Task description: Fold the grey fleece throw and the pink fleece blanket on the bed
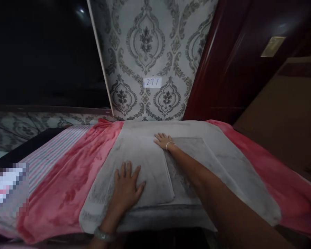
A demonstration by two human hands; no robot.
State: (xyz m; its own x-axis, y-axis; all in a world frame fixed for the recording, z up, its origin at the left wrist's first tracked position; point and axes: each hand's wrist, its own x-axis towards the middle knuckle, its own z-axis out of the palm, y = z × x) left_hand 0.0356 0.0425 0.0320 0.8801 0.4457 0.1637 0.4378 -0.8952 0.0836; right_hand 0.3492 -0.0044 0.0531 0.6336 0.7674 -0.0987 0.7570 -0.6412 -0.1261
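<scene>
A light grey, soft-looking cloth (145, 155) lies folded, with a layer reaching from the left across its middle. Its straight right edge shows near the centre. Beneath it spreads a larger pale grey cloth (238, 166) with rounded corners. My left hand (128, 190) rests palm down on the left part of the folded cloth, fingers spread. Farther back, my right hand (163, 140) lies flat near the top right edge of the upper layer, fingers apart. A pale band circles the right wrist and a bracelet the left. Neither hand grips anything.
A pink plush blanket (75, 183) lies under the grey cloth on both sides, beside a striped cloth (59, 148). Patterned wallpaper (145, 45) with a "277" label (152, 82) rises behind. A dark screen (41, 52) hangs left; a dark red door (230, 58) and cardboard (287, 114) stand right.
</scene>
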